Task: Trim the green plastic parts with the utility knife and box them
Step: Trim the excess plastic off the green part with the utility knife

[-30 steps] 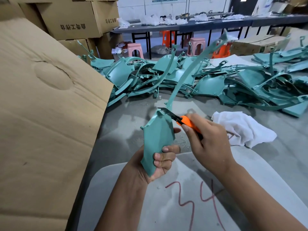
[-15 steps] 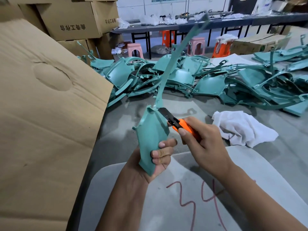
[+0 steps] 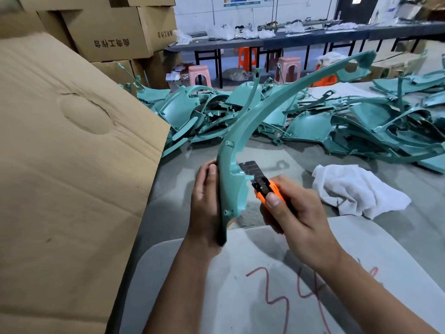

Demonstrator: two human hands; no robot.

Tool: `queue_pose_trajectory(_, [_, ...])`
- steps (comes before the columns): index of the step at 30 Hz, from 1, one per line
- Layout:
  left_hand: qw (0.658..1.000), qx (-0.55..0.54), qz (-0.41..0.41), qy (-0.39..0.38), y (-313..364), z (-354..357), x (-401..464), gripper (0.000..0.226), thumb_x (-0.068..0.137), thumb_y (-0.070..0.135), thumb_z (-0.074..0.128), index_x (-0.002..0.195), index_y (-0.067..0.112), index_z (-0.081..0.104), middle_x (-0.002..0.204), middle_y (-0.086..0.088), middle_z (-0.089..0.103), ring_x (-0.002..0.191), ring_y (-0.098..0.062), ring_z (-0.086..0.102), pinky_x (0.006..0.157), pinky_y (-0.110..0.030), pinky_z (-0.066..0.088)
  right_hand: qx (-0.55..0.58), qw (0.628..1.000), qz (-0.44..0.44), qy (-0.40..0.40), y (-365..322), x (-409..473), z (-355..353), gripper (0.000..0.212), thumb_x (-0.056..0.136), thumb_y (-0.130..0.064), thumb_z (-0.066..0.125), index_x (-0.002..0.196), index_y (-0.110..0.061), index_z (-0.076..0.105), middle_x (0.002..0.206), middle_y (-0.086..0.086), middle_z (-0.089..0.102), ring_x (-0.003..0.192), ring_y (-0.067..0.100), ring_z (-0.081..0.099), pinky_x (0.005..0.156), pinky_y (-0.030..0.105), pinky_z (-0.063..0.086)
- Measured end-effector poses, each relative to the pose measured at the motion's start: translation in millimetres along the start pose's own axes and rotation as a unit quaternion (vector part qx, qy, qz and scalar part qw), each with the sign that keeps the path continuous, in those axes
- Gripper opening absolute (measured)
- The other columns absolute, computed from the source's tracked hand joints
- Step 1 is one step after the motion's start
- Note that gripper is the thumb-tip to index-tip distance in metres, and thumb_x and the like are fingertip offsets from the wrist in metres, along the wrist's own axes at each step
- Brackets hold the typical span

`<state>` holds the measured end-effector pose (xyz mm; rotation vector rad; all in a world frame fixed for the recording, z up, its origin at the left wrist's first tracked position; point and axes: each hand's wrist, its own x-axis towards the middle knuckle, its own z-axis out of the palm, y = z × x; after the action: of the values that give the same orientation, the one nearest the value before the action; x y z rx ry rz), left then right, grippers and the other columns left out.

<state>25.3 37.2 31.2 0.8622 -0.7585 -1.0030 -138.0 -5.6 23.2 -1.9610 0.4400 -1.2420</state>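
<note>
The left hand [image 3: 204, 201] is gripping the wide bottom end of a long green part [image 3: 228, 179], holding it up over the desk [image 3: 397, 225]. Just right of it, the right hand [image 3: 293, 210] is squeezing the orange knife [image 3: 261, 183], and its blade is touching the part's inner edge. I think small, slow cuts going away from the left fingers are working best, with the part held very still.

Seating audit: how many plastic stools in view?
4: left pink stool, back orange stool under the far table, middle pink stool, right orange stool behind the held part. Others may be hidden.
</note>
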Motion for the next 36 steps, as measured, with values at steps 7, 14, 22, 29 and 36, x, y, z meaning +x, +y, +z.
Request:
queue_pose_trajectory(7, [0.999,-0.019,-0.034,-0.002,1,1,-2,0.029,0.098,0.048,0.046,0.114,0.027,0.058,0.095,-0.003,0.060,0.052,0.000,0.058,0.047,-0.012,0.047,-0.013,1.000,0.003,0.000,-4,0,0,0.022,0.109,-0.029,0.047,0.090,-0.022,0.057,0.064,-0.005,0.050,0.052,0.018,0.047,0.052,0.029,0.036])
queue_pose_trajectory(14, [0.999,0.032,-0.015,0.014,-1,3,-2,0.027,0.097,0.050,0.048,0.109,0.028,0.059,0.087,0.000,0.057,0.051,0.001,0.054,0.045,-0.010,0.043,-0.040,0.999,0.021,0.017,-3,2,3,0.021,0.109,-0.032,0.047,0.092,-0.026,0.058,0.063,-0.005,0.049,0.052,0.018,0.045,0.052,0.030,0.036])
queue_pose_trajectory(22, [0.999,0.034,0.023,0.013,-2,0,0,0.021,0.098,0.051,0.051,0.105,0.043,0.069,0.082,0.006,0.062,0.065,-0.009,0.057,0.049,-0.014,0.047,0.018,0.999,0.025,-0.026,-5,0,3,0.025,0.108,-0.032,0.047,0.087,-0.022,0.058,0.061,-0.006,0.051,0.050,0.019,0.047,0.051,0.028,0.037])
queue_pose_trajectory(29, [0.986,0.127,0.104,0.039,-7,-5,4,0.026,0.104,0.039,0.043,0.114,0.027,0.063,0.092,0.001,0.066,0.079,-0.011,0.060,0.067,-0.022,0.051,0.062,0.998,0.002,-0.033,-7,-4,0,0.024,0.107,-0.029,0.046,0.085,-0.031,0.055,0.061,-0.005,0.051,0.048,0.022,0.047,0.050,0.027,0.036])
queue_pose_trajectory(36, [0.993,0.109,0.038,-0.008,-8,-6,-1,0.029,0.109,0.039,0.040,0.122,0.019,0.058,0.076,0.006,0.061,0.054,-0.005,0.055,0.048,-0.016,0.044,-0.171,0.982,-0.040,0.066,2,0,-6,0.030,0.109,-0.032,0.046,0.082,-0.020,0.050,0.059,-0.006,0.043,0.050,0.017,0.042,0.047,0.038,0.034])
